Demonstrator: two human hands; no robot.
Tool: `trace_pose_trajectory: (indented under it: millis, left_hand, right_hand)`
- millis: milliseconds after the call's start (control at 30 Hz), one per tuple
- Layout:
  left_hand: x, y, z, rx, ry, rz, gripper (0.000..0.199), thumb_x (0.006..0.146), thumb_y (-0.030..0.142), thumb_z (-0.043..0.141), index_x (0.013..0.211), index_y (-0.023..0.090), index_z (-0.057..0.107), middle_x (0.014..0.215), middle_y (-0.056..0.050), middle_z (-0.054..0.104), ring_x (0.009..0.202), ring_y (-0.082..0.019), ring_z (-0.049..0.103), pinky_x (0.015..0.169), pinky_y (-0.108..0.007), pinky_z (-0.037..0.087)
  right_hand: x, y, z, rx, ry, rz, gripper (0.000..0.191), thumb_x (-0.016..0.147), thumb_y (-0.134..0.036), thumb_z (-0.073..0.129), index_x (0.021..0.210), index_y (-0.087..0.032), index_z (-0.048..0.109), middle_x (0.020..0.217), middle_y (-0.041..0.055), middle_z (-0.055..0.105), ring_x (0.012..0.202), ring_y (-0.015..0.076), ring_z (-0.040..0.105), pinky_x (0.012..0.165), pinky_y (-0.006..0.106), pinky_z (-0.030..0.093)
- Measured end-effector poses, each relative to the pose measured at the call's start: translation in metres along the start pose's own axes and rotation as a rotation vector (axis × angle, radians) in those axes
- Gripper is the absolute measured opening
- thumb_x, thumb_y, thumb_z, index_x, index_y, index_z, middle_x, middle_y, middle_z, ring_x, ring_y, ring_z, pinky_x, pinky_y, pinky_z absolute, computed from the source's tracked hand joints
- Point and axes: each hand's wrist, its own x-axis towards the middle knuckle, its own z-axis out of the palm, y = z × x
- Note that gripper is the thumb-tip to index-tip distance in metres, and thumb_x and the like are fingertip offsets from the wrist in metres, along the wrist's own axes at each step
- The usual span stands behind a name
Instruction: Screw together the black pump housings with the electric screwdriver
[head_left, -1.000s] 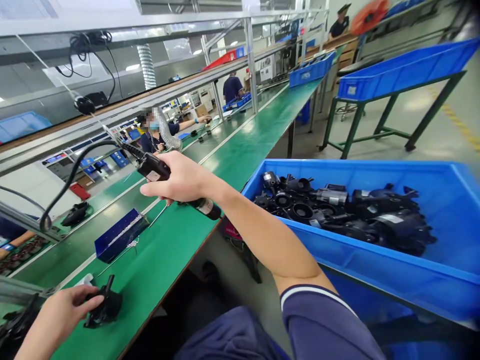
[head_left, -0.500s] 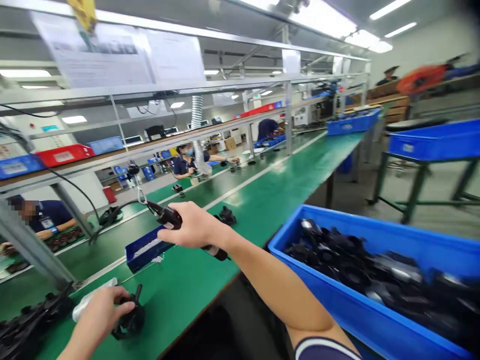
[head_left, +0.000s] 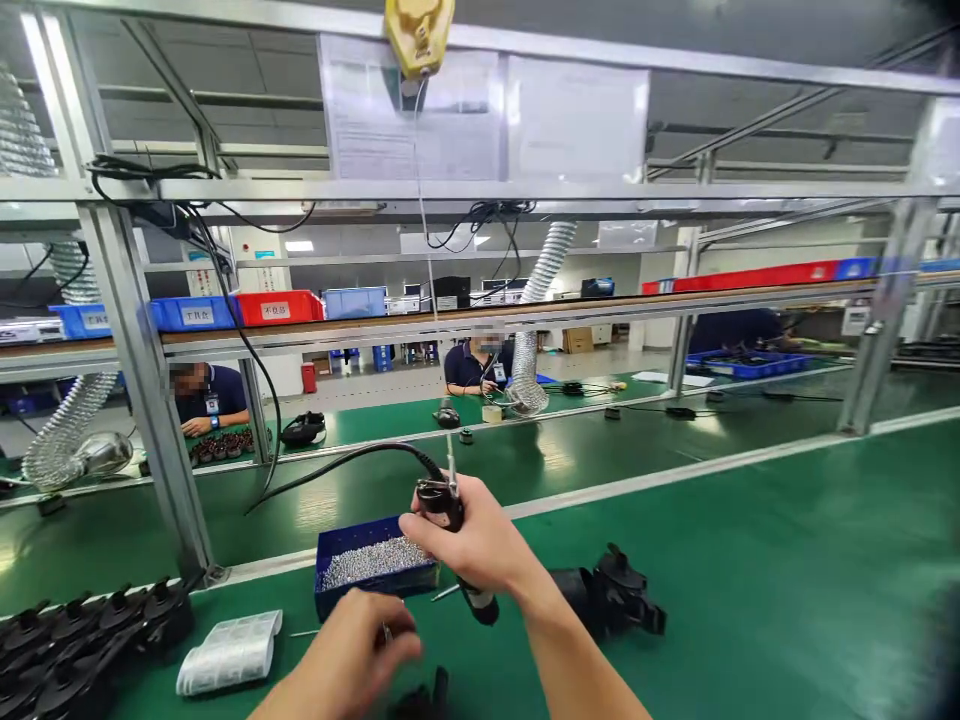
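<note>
taking the blue box (head_left: 352, 540) of small silvery pieces as the middle of the clock, the right hand (head_left: 472, 538) is at three o'clock, its fingers wrapped firmly round a black corded tool (head_left: 441, 508); the tool is held tilted, its lower end poking out below the palm, and its cable (head_left: 375, 446) arches away toward nine o'clock. the left hand (head_left: 367, 635) is at six o'clock, just in front of the box, thumb and fingers bent toward each other; blur and the angle hide its fingertips, so i can't tell whether it pinches anything. at five o'clock a black part (head_left: 421, 700) lies near the left hand, cut off by the bottom edge of view. another black part (head_left: 622, 595) rests on the green table (head_left: 765, 580) at three o'clock, past the right wrist. a curled white sheet (head_left: 231, 652) lies at eight o'clock, with rows of black parts (head_left: 82, 640) beyond it, and a yellow hanging device (head_left: 420, 35) is high at twelve. across the line, seated co-workers are at ten and one o'clock.
</note>
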Motion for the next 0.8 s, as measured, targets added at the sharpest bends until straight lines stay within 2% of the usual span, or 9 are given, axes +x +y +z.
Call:
trace_pose_trajectory:
  millis: [100, 200, 300, 400, 567, 700, 800]
  left_hand:
    - [0.028, -0.023, -0.001, 0.204, 0.030, -0.056, 0.025, 0.103, 0.024, 0.061, 0.106, 0.022, 0.086, 0.113, -0.008, 0.085, 0.110, -0.027, 0.077, 0.094, -0.033, 0.052]
    - [0.044, -0.044, 0.020, 0.280, -0.021, -0.173, 0.026, 0.103, 0.024, 0.061, 0.107, 0.019, 0.086, 0.112, -0.015, 0.084, 0.109, -0.033, 0.079, 0.093, -0.038, 0.055]
    - [0.047, -0.055, 0.043, 0.282, -0.040, -0.224, 0.034, 0.109, 0.029, 0.052, 0.113, 0.017, 0.083, 0.114, -0.019, 0.083, 0.110, -0.036, 0.079, 0.094, -0.043, 0.058]
    - [0.047, -0.060, 0.058, 0.285, -0.056, -0.253, 0.039, 0.112, 0.031, 0.046, 0.118, 0.015, 0.081, 0.114, -0.020, 0.083, 0.110, -0.038, 0.079, 0.094, -0.045, 0.059]
    - [0.052, -0.066, 0.068, 0.251, -0.064, -0.256, 0.040, 0.113, 0.033, 0.045, 0.115, 0.016, 0.081, 0.115, -0.018, 0.083, 0.112, -0.036, 0.078, 0.096, -0.044, 0.058]
    - [0.057, -0.066, 0.071, 0.204, -0.072, -0.238, 0.038, 0.111, 0.026, 0.044, 0.110, 0.016, 0.081, 0.113, -0.019, 0.082, 0.111, -0.037, 0.078, 0.098, -0.045, 0.057]
    - [0.055, -0.060, 0.066, 0.148, -0.093, -0.231, 0.038, 0.110, 0.022, 0.043, 0.112, 0.012, 0.080, 0.115, -0.023, 0.081, 0.113, -0.039, 0.077, 0.100, -0.049, 0.055]
  right_hand:
    - [0.002, 0.018, -0.012, 0.028, 0.052, 0.079, 0.029, 0.089, -0.042, 0.081, 0.083, -0.021, 0.062, 0.066, -0.0060, 0.049, 0.060, 0.0154, 0.051, 0.059, 0.030, 0.042]
    - [0.001, 0.024, -0.022, 0.017, 0.107, 0.117, 0.032, 0.089, -0.048, 0.083, 0.089, -0.021, 0.066, 0.070, -0.0016, 0.061, 0.062, 0.0193, 0.060, 0.059, 0.033, 0.046]
    - [0.001, 0.022, -0.026, -0.001, 0.133, 0.147, 0.032, 0.092, -0.050, 0.083, 0.092, -0.022, 0.067, 0.073, 0.0017, 0.068, 0.065, 0.0229, 0.066, 0.061, 0.036, 0.048]
    - [0.000, 0.021, -0.025, -0.019, 0.112, 0.169, 0.031, 0.094, -0.050, 0.081, 0.091, -0.023, 0.067, 0.070, 0.0021, 0.069, 0.064, 0.0238, 0.066, 0.059, 0.036, 0.047]
    - [-0.001, 0.023, -0.016, -0.008, 0.067, 0.176, 0.030, 0.095, -0.050, 0.079, 0.089, -0.024, 0.067, 0.071, 0.0027, 0.069, 0.064, 0.0234, 0.065, 0.056, 0.034, 0.046]
    - [-0.003, 0.023, -0.003, -0.026, 0.036, 0.179, 0.035, 0.097, -0.052, 0.077, 0.082, -0.024, 0.064, 0.069, 0.0016, 0.064, 0.060, 0.0199, 0.057, 0.055, 0.033, 0.043]
    - [-0.005, 0.023, 0.006, -0.013, 0.024, 0.184, 0.034, 0.096, -0.050, 0.079, 0.082, -0.023, 0.064, 0.068, -0.0001, 0.061, 0.056, 0.0171, 0.050, 0.053, 0.032, 0.039]
